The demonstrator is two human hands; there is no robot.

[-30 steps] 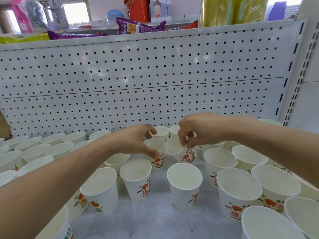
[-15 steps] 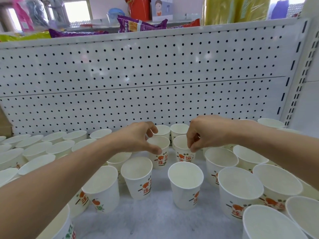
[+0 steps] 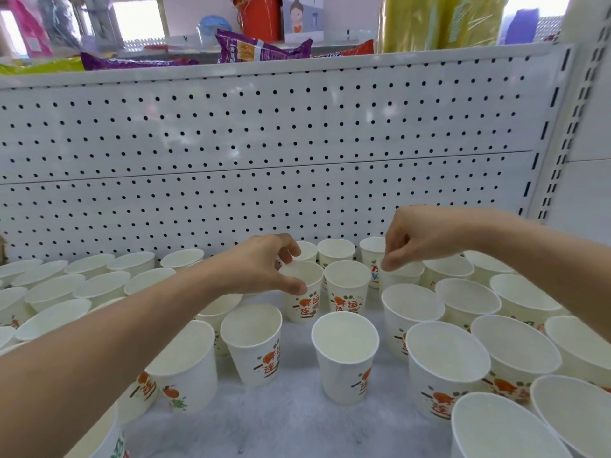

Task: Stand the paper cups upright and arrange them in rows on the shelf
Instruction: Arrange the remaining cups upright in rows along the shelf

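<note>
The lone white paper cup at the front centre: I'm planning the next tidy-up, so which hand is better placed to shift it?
Probably the right hand: it looks free, while the left hand is pinching another cup.

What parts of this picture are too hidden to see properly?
All in the head view:
- White paper cup under the right hand: its fingers cover the rim, so the grip is unclear.
- Cups behind the left forearm: hidden.
- Large cups at the bottom right corner: cut off by the frame.
- Purple snack bag up top: print blurred.
</note>
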